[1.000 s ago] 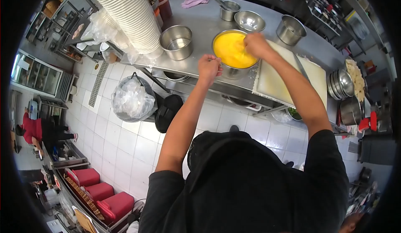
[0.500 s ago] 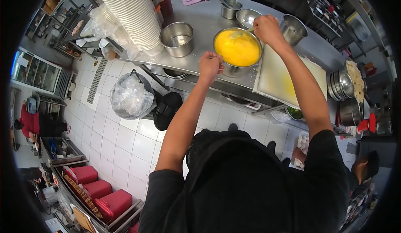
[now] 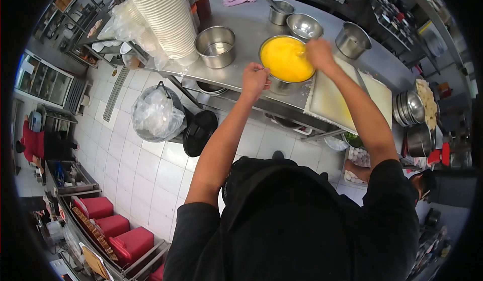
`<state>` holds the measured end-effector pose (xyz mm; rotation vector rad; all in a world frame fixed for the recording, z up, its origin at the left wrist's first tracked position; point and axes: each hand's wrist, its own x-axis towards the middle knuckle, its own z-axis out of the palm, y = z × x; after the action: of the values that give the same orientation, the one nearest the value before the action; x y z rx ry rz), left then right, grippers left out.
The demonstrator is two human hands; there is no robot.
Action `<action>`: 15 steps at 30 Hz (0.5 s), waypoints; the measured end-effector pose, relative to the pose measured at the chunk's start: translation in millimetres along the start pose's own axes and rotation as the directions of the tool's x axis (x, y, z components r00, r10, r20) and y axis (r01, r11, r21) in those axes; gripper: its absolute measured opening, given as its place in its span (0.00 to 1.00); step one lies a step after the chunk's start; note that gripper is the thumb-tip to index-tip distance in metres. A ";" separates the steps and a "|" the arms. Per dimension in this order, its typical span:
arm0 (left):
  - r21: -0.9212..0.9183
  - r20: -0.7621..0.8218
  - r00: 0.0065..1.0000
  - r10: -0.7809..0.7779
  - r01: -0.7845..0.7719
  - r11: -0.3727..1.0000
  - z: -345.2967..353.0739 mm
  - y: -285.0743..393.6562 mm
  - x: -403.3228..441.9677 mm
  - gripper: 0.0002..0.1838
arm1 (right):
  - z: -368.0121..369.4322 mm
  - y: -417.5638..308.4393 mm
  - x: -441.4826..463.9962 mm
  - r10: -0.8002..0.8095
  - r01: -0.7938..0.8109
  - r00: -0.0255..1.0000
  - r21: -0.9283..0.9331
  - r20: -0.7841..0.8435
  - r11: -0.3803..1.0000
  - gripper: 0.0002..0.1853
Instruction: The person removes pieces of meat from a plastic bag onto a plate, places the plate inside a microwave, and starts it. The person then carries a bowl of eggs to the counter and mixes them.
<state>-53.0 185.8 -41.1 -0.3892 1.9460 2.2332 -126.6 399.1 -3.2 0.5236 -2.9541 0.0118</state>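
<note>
A steel pot [image 3: 286, 87] filled with bright yellow liquid [image 3: 284, 59], which looks like beaten egg, stands near the counter's front edge. My left hand [image 3: 256, 81] is closed at the pot's near-left rim, with thumb and fingers pinching it. Over the right side of the pot is my right hand [image 3: 320, 55], blurred by motion and closed around the handle of a pale stirring utensil [image 3: 302, 53]. The utensil's working end is in the yellow liquid, so its exact kind does not show. Beneath my right forearm lies a white cutting board [image 3: 327, 100] with a knife [image 3: 361, 82] on it.
Steel pots [image 3: 215, 49] [image 3: 353, 42] flank the yellow one, with a steel bowl [image 3: 305, 28] behind. Tall stacked white tubs [image 3: 163, 19] rise at left. A lined bin [image 3: 157, 115] stands on the floor. One person [image 3: 34, 140] is far left; another [image 3: 422, 184] is at right.
My right hand has moved slightly right and lower, drawing the utensil toward the pot's right side. My left hand stays at the rim. The knife on the board now shows past my forearm.
</note>
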 end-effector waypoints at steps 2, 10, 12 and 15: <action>0.008 0.000 1.000 -0.007 0.007 1.000 -0.3 2.1 -2.5 0.09 | 2.2 -15.9 -13.2 -0.132 0.131 0.987 0.025 0.086 0.991 0.08; -0.010 -0.001 1.000 -0.011 0.011 1.000 -0.4 3.4 -2.3 0.09 | 10.2 -20.3 -9.6 -0.182 0.181 0.969 0.024 0.165 0.983 0.09; 0.001 -0.012 1.000 -0.004 0.004 1.000 1.2 5.0 -1.0 0.09 | -9.7 -15.9 -1.0 -0.089 0.082 0.982 0.052 0.164 0.995 0.08; -0.001 -0.015 1.000 -0.015 0.015 1.000 -1.1 -0.6 -3.8 0.09 | -18.0 -12.7 1.6 -0.018 0.014 0.999 0.087 0.047 0.996 0.08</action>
<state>-49.0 185.1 -40.7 -0.4203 1.9430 2.2283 -121.2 387.2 14.7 0.5667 -3.0071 0.1281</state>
